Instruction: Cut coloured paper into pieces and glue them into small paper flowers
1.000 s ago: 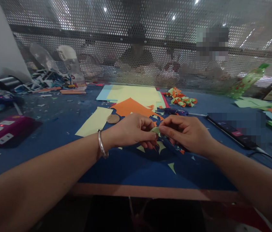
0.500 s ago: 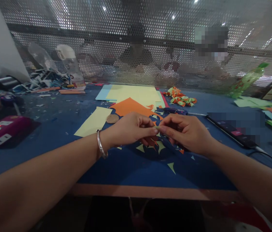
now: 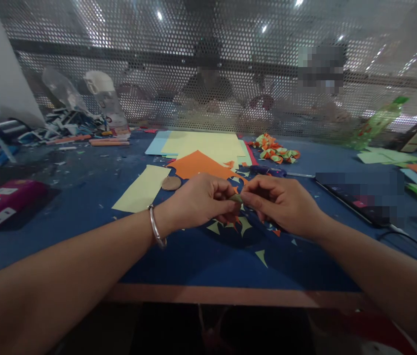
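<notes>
My left hand (image 3: 203, 201), with a silver bangle on its wrist, pinches a small yellow-green paper piece (image 3: 236, 198) between thumb and fingers. On the other side, my right hand (image 3: 287, 203) closes thumb and forefinger on that piece's edge. Fingers hide much of it, so its full shape cannot be made out. Beneath and behind the hands lie an orange sheet (image 3: 201, 163) with curved cut-outs and pale green scraps, one a pointed scrap (image 3: 262, 257) near the front. To the left are a round tan disc (image 3: 171, 183) and a pale yellow paper strip (image 3: 143, 187).
Stacked coloured paper (image 3: 203, 143) and crumpled orange-green paper flowers (image 3: 277, 150) lie at the back. A glue gun (image 3: 269, 171) and a phone (image 3: 356, 199) are on the right. A magenta power box (image 3: 8, 199) stands left, near a bottle (image 3: 108, 101). A perforated screen (image 3: 208, 113) borders the table.
My left thumb has shifted lower and back from the fingertips, and more of the paper piece shows between the hands. At the far left, another person's hand and the tool near it have moved.
</notes>
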A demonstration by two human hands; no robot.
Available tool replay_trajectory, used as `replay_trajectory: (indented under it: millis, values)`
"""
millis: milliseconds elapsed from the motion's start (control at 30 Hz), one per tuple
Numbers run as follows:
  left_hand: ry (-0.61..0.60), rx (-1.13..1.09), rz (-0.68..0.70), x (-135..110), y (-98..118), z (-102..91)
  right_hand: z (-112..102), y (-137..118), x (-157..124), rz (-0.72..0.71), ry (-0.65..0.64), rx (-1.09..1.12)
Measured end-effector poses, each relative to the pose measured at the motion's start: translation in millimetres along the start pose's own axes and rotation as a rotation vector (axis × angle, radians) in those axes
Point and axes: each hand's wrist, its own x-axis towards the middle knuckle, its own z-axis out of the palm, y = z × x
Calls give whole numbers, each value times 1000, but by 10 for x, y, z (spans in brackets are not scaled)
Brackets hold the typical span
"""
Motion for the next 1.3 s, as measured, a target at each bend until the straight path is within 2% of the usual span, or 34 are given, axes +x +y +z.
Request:
replay_trajectory:
  millis: [133,400,667,867,1133,1300]
  values:
    - [24,12,-23,-7,6,8,3,-11,2,-28,8,18]
    - [-46,-39,-55,-16,29,-22,4,0,3,-52,-2,21]
    - [-44,-71,-100,-14,38,-12,6,1,16,-74,-14,41]
    - [-86,-91,-80,13,-21,-18,4,13,8,-64,-16,48]
    - [-38,-82,-57,-12,19,5,8,-27,18,-52,-11,54]
    - [-53,-45,-28,-31,39,-9,-4,-79,-1,-38,-4,48]
